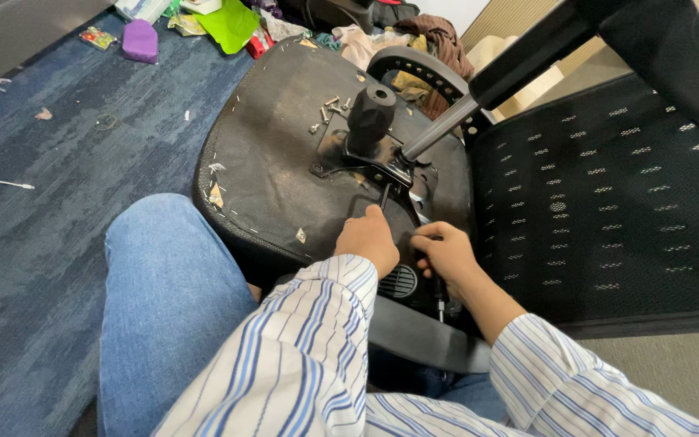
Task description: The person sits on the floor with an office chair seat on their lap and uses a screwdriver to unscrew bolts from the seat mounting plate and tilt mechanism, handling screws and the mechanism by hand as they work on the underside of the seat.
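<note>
An office chair lies upside down on the floor, with the black underside of its seat (277,154) facing up. A black metal mechanism plate (366,162) with a stubby black cylinder (370,113) is fixed at the seat's middle. My left hand (370,239) is closed around a thin black tool (384,196) whose tip reaches the plate's near edge. Just to its right, my right hand (446,252) grips a dark-handled screwdriver (440,303), its metal shaft pointing down below the fist. Several loose screws (329,105) lie on the seat beyond the plate.
The chair's mesh backrest (608,186) spreads out to the right, and a grey rod (438,129) angles up from the plate. An armrest (414,61) lies behind. My knee in blue jeans (163,267) is at the left. Clutter and a purple object (140,40) litter the blue carpet.
</note>
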